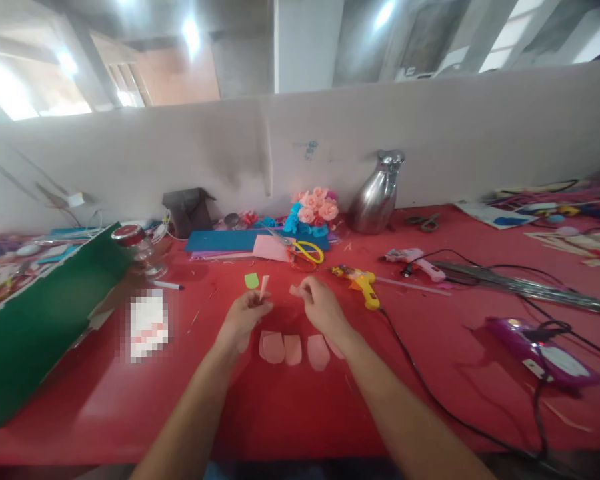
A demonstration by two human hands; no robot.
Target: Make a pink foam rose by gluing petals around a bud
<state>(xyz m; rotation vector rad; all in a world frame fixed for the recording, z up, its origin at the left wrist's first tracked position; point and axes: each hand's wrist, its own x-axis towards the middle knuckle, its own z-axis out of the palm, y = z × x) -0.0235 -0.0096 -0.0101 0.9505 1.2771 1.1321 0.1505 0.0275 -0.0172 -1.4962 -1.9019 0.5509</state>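
Between the fingers of my left hand [246, 315] is a narrow rolled pink paper piece [265, 285], standing upright. My right hand [323, 307] pinches a small pink paper petal [295, 291] at its fingertips; the two hands are apart. On the table just below them lie several rounded pink petals, among them a middle petal [293, 350] and a right-hand petal [319, 352]. One more is partly hidden under my right wrist. A small green paper square [251, 281] rests beyond my left hand.
Yellow-handled scissors [307, 251] lie on coloured sheets [220, 241] ahead. To the right are a yellow glue gun [365, 287] with a trailing cord, a pink glue gun [420, 262] and a purple box [545, 357]. A steel jug [377, 197] and paper flowers [313, 210] stand behind. A green board [45, 327] borders the left.
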